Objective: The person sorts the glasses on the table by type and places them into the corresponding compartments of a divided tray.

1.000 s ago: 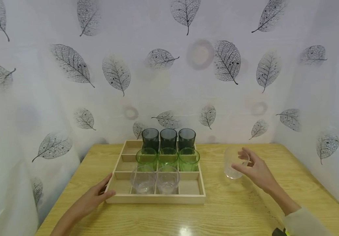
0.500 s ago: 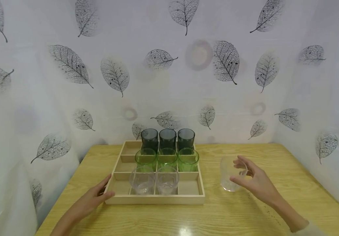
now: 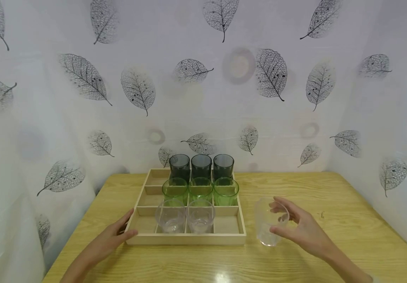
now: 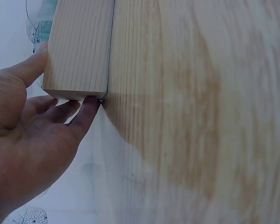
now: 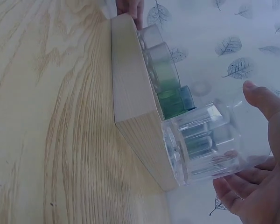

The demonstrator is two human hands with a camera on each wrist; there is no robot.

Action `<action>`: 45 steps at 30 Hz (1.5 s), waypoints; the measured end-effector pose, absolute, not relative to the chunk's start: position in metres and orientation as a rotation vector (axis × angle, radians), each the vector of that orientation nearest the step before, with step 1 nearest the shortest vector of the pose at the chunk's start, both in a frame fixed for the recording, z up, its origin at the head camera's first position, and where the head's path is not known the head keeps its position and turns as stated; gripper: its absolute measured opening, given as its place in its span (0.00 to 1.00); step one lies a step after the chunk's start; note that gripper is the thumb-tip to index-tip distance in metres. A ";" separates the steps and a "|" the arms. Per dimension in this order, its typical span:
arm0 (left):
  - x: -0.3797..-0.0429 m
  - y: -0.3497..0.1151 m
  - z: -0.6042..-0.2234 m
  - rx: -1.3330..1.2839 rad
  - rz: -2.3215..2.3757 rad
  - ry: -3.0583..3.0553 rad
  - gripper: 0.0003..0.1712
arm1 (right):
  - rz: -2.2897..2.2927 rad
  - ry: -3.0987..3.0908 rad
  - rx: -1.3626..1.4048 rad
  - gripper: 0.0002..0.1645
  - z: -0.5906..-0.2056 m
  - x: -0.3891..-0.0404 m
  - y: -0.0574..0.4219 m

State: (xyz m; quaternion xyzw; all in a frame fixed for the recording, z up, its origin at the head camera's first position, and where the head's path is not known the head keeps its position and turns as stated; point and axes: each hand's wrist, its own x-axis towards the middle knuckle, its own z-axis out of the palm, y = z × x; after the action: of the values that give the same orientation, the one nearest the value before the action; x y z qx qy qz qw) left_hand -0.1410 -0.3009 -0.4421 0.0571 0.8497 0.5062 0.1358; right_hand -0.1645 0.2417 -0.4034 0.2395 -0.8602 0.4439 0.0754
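Observation:
My right hand [image 3: 304, 230] holds a clear glass [image 3: 267, 226] by its upper part, thumb on the near side and fingers round the far side. The glass hangs a little right of a pale wooden divided tray [image 3: 185, 239], its base lower than its rim. My left hand [image 3: 109, 239] grips the tray's front left corner, with the thumb at the top and the fingers against the side wall [image 4: 77, 46]. In the tray's front row stand two clear glasses [image 3: 170, 220]; the compartments [image 3: 226, 220] at that row's two ends hold none.
Three green glasses [image 3: 175, 192] fill part of the middle row, and three dark grey glasses [image 3: 201, 167] stand in the back row. The tray lies on a wood-grain table [image 3: 295, 259]. A white curtain [image 3: 203, 102] with leaf prints rises behind and at both sides.
My right hand has brought the clear glass leftward and nearer to me, toward the tray's right side. The left hand and the tray have stayed where they were.

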 end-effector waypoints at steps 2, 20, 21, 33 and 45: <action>-0.141 -0.301 -0.443 0.153 1.466 2.456 0.46 | 1.331 -2.576 0.746 0.46 -0.403 -0.163 0.238; -0.141 -0.301 -0.443 0.164 1.466 2.466 0.46 | 1.402 -2.536 0.830 0.46 -0.396 -0.159 0.207; -0.141 -0.301 -0.443 0.168 1.468 2.468 0.46 | 1.408 -2.534 0.830 0.46 -0.395 -0.159 0.206; -0.143 -0.303 -0.445 0.186 1.472 2.480 0.46 | 1.433 -2.562 0.760 0.47 -0.394 -0.169 0.184; -0.144 -0.302 -0.444 0.184 1.463 2.469 0.46 | 1.484 -2.531 0.700 0.50 -0.392 -0.191 0.160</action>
State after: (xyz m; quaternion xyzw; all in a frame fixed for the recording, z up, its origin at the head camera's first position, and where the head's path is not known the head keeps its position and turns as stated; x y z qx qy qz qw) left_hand -0.1437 -0.3024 -0.4437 0.0634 0.8510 0.5042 0.1323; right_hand -0.1911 0.1597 -0.3924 0.2317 -0.8375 0.4910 0.0624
